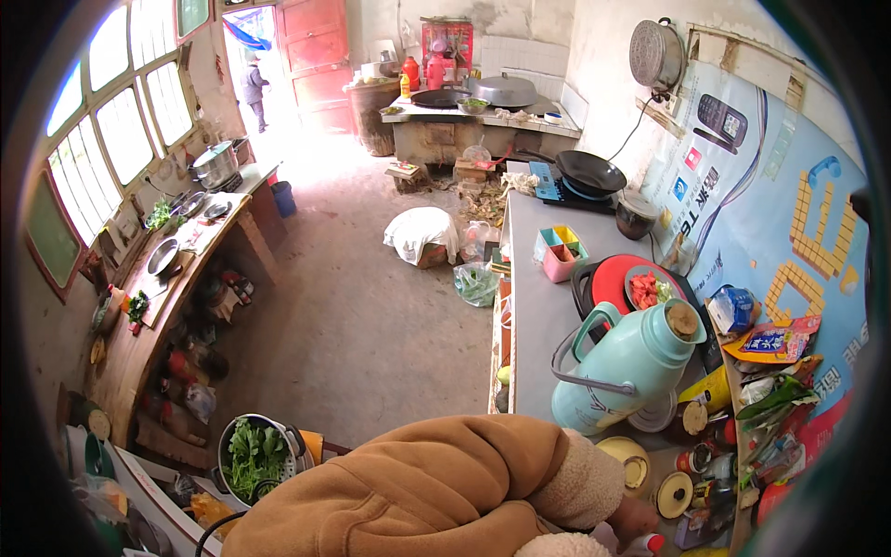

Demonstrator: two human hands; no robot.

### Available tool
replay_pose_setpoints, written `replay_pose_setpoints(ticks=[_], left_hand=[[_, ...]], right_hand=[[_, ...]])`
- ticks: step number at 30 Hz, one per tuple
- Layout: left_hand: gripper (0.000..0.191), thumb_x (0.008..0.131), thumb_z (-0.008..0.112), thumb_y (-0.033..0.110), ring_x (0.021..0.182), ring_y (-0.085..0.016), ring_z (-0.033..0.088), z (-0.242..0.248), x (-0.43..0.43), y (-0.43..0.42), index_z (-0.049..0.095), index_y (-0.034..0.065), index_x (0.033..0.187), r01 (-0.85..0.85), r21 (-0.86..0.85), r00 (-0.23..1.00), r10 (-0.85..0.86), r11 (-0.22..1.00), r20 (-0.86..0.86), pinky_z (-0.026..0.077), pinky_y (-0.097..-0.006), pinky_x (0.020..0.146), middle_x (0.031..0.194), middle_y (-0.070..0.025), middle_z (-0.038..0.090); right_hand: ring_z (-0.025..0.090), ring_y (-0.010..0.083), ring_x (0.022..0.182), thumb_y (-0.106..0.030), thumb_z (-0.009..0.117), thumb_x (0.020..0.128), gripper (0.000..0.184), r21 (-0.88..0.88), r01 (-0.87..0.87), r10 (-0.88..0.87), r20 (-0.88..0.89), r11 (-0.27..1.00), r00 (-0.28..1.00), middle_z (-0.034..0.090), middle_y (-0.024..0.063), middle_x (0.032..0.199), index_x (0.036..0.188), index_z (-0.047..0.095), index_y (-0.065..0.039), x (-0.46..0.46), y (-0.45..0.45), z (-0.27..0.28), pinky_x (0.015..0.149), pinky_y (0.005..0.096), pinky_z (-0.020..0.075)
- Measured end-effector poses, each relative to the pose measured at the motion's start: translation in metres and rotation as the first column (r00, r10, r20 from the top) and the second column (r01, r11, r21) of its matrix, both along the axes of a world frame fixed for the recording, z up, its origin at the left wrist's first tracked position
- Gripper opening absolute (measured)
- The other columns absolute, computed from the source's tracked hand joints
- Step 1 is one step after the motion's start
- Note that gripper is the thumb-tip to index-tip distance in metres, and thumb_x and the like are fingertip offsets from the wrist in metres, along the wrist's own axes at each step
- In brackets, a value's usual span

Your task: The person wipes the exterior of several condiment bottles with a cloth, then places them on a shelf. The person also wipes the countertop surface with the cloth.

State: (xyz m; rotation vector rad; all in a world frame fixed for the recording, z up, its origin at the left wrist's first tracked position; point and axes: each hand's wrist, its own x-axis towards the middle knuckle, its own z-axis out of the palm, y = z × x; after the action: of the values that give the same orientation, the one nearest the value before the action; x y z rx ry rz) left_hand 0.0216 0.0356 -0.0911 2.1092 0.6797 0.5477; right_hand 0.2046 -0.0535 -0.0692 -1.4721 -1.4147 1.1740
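My left hand (632, 521), at the bottom edge, is closed around a white bottle with a red cap (653, 543); fingers and bottle are partly cut off. It reaches out of a brown coat sleeve with a fleece cuff (585, 480). A second fleece cuff (564, 546) shows below, but my right hand is out of view. Beside the left hand lie a round yellow lid (674, 495) and a yellow lidded container (630, 463). Beyond the sleeve a teal thermos flask (626, 376) with a cork stopper stands on the grey counter (532, 306).
A plate of chopped red and green food (649, 289) sits on a red-lidded electric pan (612, 278). Jars and packets crowd the right wall. Behind are a wok (590, 173) and a four-part pastel caddy (560, 252). A pot of leafy greens (256, 456) stands left. Someone (255, 90) is outside the doorway.
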Motion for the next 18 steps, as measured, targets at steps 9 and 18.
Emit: replay_pose_setpoints(ticks=[9, 18], left_hand=[[0.05, 0.055, 0.081, 0.02, 0.087, -0.032, 0.057, 0.029, -0.006, -0.011, 0.062, 0.0066, 0.099, 0.08, 0.001, 0.988, -0.079, 0.997, -0.13, 0.043, -0.0434, 0.075, 0.094, -0.0159, 0.062], [0.051, 0.056, 0.079, 0.016, 0.089, -0.031, 0.056, 0.039, -0.013, -0.013, 0.061, 0.0076, 0.103, 0.094, 0.029, 0.995, -0.093, 0.995, -0.047, 0.043, -0.0432, 0.078, 0.096, -0.0158, 0.061]], right_hand=[[0.052, 0.0283, 0.086, -0.02, 0.054, 0.085, 0.031, -0.009, -0.128, 0.126, 0.268, 0.992, 0.955, 0.057, 0.0177, 0.099, 0.106, 0.057, 0.003, 0.023, -0.003, -0.003, 0.077, 0.0347, 0.0428], [0.052, 0.0288, 0.087, -0.02, 0.054, 0.085, 0.03, 0.008, -0.042, 0.04, 0.184, 0.999, 0.982, 0.057, 0.0174, 0.098, 0.104, 0.058, 0.003, -0.001, -0.001, 0.011, 0.079, 0.0343, 0.0425]])
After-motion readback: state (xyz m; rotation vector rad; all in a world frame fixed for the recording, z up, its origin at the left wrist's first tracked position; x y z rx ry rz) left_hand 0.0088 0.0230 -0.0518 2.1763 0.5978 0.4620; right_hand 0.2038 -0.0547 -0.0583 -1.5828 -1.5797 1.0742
